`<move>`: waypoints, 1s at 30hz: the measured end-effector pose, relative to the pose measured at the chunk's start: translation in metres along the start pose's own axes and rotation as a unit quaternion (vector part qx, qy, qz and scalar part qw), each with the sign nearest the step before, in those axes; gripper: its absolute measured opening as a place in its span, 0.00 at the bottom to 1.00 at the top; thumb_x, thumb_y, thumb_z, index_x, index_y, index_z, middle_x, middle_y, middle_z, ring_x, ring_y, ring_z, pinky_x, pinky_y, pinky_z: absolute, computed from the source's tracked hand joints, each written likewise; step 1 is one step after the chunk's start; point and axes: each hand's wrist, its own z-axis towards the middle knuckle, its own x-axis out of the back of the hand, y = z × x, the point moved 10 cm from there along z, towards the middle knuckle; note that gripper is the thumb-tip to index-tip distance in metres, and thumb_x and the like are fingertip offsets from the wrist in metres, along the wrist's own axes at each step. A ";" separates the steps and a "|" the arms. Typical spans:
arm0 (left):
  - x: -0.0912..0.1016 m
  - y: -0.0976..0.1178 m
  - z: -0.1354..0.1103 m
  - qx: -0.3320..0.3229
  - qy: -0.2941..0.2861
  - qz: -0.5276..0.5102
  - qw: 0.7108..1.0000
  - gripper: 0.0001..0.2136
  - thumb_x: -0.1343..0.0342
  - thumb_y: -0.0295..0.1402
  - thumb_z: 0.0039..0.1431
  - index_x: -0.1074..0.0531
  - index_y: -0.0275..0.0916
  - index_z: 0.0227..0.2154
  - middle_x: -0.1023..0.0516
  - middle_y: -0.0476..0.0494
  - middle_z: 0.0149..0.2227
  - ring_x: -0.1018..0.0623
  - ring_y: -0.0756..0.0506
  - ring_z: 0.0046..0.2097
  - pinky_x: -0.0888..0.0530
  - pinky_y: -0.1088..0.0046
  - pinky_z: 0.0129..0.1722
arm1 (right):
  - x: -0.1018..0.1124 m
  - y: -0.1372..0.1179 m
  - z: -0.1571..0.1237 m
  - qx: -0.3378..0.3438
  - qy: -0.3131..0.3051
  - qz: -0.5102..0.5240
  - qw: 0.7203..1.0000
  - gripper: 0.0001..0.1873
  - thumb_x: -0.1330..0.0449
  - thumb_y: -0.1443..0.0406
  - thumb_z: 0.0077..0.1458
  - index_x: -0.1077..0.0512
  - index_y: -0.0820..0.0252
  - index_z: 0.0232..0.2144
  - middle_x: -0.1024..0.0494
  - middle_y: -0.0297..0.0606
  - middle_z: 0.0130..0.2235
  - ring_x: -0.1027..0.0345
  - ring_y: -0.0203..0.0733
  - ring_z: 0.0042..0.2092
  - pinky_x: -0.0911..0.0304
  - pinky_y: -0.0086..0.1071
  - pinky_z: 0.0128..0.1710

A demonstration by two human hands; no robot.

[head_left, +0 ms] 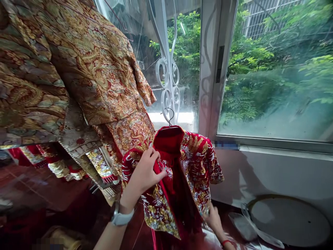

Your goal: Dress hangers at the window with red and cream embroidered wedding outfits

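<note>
Red jacket (166,180) on hanger (169,117), gold robes (88,66) at L, window (273,69) behind

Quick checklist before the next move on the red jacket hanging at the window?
Hanger hook on white metal window grille: ok, hooked on.
Left hand on red embroidered jacket: ok, pinching the front edge.
Right hand at the lower edge: cannot tell whether it grips.
Jacket front closed: not ok, panels stand apart.
Jacket sleeve clear of the gold embroidered robe: cannot tell.
</note>
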 end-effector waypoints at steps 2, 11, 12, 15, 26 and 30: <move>-0.002 -0.006 -0.005 0.044 0.111 0.004 0.993 0.06 0.46 0.28 0.54 0.38 0.41 0.31 0.36 0.46 0.35 0.30 0.44 0.39 0.27 0.63 0.43 | 0.029 -0.069 0.013 0.104 0.124 0.026 0.986 0.30 0.41 0.53 0.43 0.31 0.60 0.49 0.26 0.56 0.49 0.32 0.64 0.53 0.36 0.55 0.51; -0.044 -0.050 -0.070 0.268 0.260 -0.005 0.928 0.21 0.55 0.30 0.63 0.40 0.38 0.58 0.30 0.30 0.53 0.29 0.34 0.54 0.30 0.48 0.52 | 0.070 -0.246 0.061 0.300 0.191 0.047 0.934 0.31 0.51 0.70 0.54 0.38 0.59 0.61 0.36 0.51 0.62 0.43 0.55 0.63 0.45 0.55 0.60; -0.039 -0.060 -0.076 0.275 0.252 -0.009 0.928 0.19 0.57 0.30 0.64 0.37 0.39 0.57 0.27 0.31 0.51 0.27 0.34 0.52 0.30 0.49 0.52 | 0.088 -0.240 0.067 0.302 0.200 0.076 0.929 0.28 0.53 0.70 0.56 0.34 0.59 0.58 0.29 0.49 0.57 0.34 0.51 0.57 0.40 0.49 0.57; 0.000 -0.092 -0.086 0.288 0.280 0.019 0.916 0.18 0.59 0.30 0.64 0.33 0.39 0.54 0.23 0.33 0.48 0.23 0.36 0.49 0.28 0.52 0.51 | 0.151 -0.227 0.090 0.282 0.262 0.112 0.916 0.20 0.54 0.67 0.56 0.25 0.62 0.44 0.20 0.47 0.42 0.26 0.49 0.42 0.34 0.40 0.46; 0.062 -0.220 0.029 0.269 0.157 0.026 0.950 0.20 0.58 0.28 0.56 0.28 0.34 0.48 0.21 0.34 0.48 0.24 0.36 0.50 0.30 0.59 0.54 | 0.180 -0.324 0.235 0.315 0.054 0.154 0.935 0.16 0.51 0.72 0.43 0.23 0.65 0.28 0.20 0.41 0.30 0.31 0.42 0.33 0.38 0.32 0.38; 0.015 -0.258 0.033 0.288 0.075 -0.055 0.953 0.16 0.55 0.30 0.52 0.26 0.32 0.38 0.20 0.32 0.43 0.23 0.36 0.48 0.30 0.60 0.54 | 0.136 -0.305 0.241 0.276 -0.097 0.194 0.936 0.10 0.47 0.72 0.39 0.25 0.66 0.20 0.23 0.36 0.23 0.31 0.41 0.29 0.36 0.31 0.31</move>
